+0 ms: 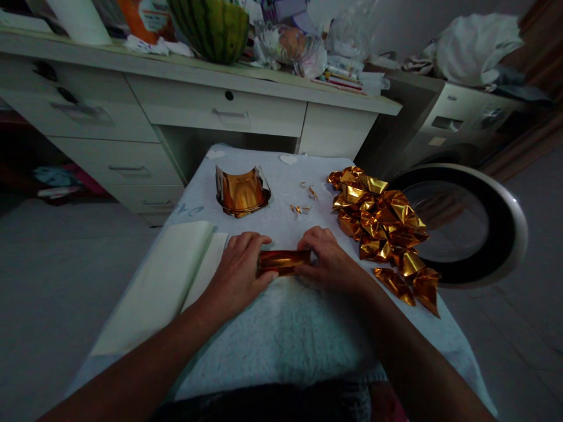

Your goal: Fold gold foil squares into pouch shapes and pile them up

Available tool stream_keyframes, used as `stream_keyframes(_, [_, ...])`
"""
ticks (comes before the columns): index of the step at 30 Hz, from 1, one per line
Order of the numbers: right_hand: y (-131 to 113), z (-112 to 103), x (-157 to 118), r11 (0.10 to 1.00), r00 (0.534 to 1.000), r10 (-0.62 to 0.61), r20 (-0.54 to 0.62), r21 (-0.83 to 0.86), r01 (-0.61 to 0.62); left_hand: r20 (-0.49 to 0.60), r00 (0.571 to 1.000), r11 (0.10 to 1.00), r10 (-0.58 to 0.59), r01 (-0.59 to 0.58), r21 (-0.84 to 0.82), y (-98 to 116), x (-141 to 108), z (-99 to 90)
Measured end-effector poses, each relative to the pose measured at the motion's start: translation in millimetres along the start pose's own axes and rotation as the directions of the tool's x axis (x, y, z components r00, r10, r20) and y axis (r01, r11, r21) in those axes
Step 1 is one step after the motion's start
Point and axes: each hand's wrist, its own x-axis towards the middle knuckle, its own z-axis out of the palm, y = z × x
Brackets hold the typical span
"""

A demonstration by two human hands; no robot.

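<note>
A strip of shiny copper-gold foil [284, 261], rolled or folded lengthwise, lies level between my hands near the middle of the cloth-covered table. My left hand [240, 266] grips its left end, thumb below and fingers above. Around the right end, the fingers of my right hand [325, 258] are closed. Beyond my left hand stands a curved stack of gold foil sheets [241, 190]. Small gold twist ties [299, 209] lie past the foil strip. A heap of folded gold foil pieces [378, 217] spreads over the table's right side.
Pale paper sheets [153, 281] lie along the table's left side. Behind is a white desk [220, 111] with drawers, bearing a watermelon [211, 29], plastic bags and papers. At right, a washing machine [461, 117] has its round door [514, 228] open beside the table.
</note>
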Motion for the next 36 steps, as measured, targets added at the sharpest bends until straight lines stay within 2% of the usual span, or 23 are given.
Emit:
stream_keyframes(6, [-3.8, -0.5, -4.2, 0.996, 1.0, -0.014, 0.021, 0.093, 0.012, 0.073, 0.997, 0.993, -0.017, 0.026, -0.114, -0.7, 2.3, -4.7])
stream_keyframes(11, [-2.7, -0.2, -3.6, 0.981, 0.999, -0.045, -0.023, 0.185, 0.048, 0.092, 0.996, 0.978, -0.005, 0.024, -0.208, 0.5, 1.8, -11.9])
stream_keyframes(16, [1.5, -0.7, -1.8, 0.942, 0.994, -0.01, -0.113, 0.333, 0.047, 0.102, 0.98, 0.897, -0.169, 0.196, -0.396, 5.1, 0.6, -17.9])
stream_keyframes(18, [1.9, -0.1, -1.1, 0.914, 0.99, 0.004, -0.14, 0.402, 0.053, 0.09, 0.975, 0.839, -0.204, 0.221, -0.498, 5.6, 1.1, -16.9])
stream_keyframes(21, [0.0, 2.1, -0.7, 0.851, 0.988, 0.052, -0.146, 0.524, 0.033, 0.084, 0.961, 0.71, -0.264, 0.252, -0.658, 5.0, 2.5, -13.0])
stream_keyframes(24, [-3.4, 5.4, -0.8, 0.74, 0.983, 0.152, -0.099, 0.671, -0.046, 0.125, 0.936, 0.579, -0.328, 0.304, -0.757, 5.2, 3.5, -10.1])
stream_keyframes(27, [-6.0, 9.3, -0.1, 0.589, 0.971, 0.235, -0.038, 0.8, -0.111, 0.158, 0.924, 0.531, -0.348, 0.333, -0.779, 6.7, 4.3, -9.6])
stream_keyframes(31, [-7.5, 13.3, 2.5, 0.467, 0.949, 0.313, -0.028, 0.875, -0.128, 0.169, 0.921, 0.568, -0.35, 0.352, -0.744, 6.4, 4.8, -9.2])
stream_keyframes(33, [-7.6, 14.4, 3.8, 0.441, 0.928, 0.37, -0.05, 0.888, -0.128, 0.033, 0.931, 0.684, -0.364, 0.292, -0.668, 6.0, 3.5, -9.2])
stream_keyframes(36, [-7.7, 14.1, 5.0, 0.462, 0.889, 0.445, -0.107, 0.878, -0.125, -0.295, 0.907, 0.906, -0.301, 0.176, -0.384, 9.2, -1.2, -10.7])
